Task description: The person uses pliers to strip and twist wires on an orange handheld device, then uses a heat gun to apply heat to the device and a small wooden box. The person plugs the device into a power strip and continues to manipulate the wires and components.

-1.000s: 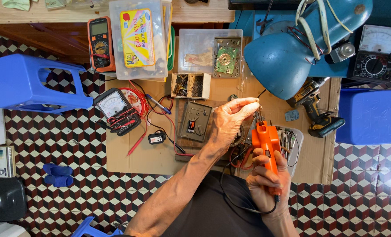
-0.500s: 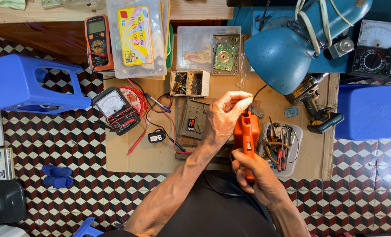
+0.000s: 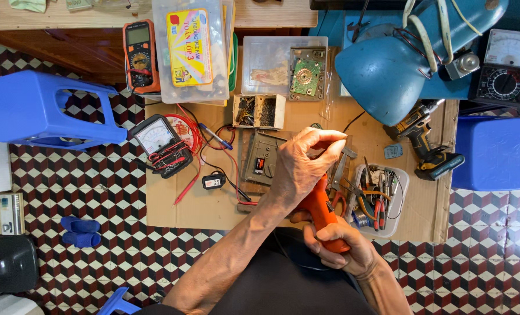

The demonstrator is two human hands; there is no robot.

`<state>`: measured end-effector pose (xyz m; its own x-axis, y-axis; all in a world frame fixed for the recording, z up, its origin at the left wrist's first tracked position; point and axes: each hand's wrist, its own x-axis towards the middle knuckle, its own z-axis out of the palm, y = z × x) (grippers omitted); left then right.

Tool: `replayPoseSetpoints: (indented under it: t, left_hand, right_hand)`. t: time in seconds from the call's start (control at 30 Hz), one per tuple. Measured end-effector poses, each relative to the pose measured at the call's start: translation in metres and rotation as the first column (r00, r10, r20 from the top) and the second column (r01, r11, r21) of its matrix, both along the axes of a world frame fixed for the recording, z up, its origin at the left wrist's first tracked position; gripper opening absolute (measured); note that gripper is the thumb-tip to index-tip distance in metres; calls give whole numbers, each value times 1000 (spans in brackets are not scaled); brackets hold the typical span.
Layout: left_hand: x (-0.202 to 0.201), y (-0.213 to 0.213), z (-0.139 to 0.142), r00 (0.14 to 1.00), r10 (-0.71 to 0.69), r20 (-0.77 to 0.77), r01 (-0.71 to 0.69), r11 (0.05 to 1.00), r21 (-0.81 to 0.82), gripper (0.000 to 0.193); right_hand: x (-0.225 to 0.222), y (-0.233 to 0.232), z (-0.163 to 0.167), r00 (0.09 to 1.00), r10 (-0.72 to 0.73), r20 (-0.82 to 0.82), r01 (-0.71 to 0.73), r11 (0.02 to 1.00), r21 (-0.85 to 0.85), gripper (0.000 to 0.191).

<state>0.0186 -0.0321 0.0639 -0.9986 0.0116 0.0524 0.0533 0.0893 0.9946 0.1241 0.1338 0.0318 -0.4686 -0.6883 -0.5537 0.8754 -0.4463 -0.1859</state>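
Gripping the handle of an orange power tool (image 3: pixel 324 217), the right hand (image 3: pixel 341 248) is seen closed tight around it just off the near edge of the worktop (image 3: pixel 213 207), over the person's lap. The tool's upper end is covered by the left hand (image 3: pixel 299 169), whose fingers (image 3: pixel 324 140) are curled shut over the top of it; what lies between the fingertips cannot be made out. The tool is held upright, tilted slightly, above the near middle of the cardboard-covered worktop. A grey panel (image 3: pixel 261 158) is laid flat just left of the left hand. A clear tray of pliers and cutters (image 3: pixel 376 201) is set just right of the hands, near the right edge. An analogue meter (image 3: pixel 158 143) with red and black leads is found toward the left edge, and a small box of screws (image 3: pixel 259 111) sits behind the panel. A blue desk lamp (image 3: pixel 388 70) is hung over the far right corner, with a cordless drill (image 3: pixel 426 143) lying beneath it. A blue plastic stool (image 3: pixel 38 108) is stood on the tiled floor (image 3: pixel 67 186) to the left.
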Motion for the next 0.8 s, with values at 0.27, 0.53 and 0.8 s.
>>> replayPoseSetpoints:
  t: [0.27, 0.53, 0.8]
  left_hand:
    - [-4, 4, 1, 999, 5, 43, -3, 999, -43, 15]
    - [-8, 8, -9, 996, -6, 88, 6, 1000, -5, 18]
    - [-11, 9, -14, 996, 21, 90, -21, 1000, 2, 14]
  right_hand:
    - [10, 6, -26, 999, -8, 33, 15, 977, -211, 45]
    - [3, 0, -15, 999, -20, 49, 29, 982, -188, 59]
    - [-6, -1, -7, 998, 56, -7, -56, 995, -82, 61]
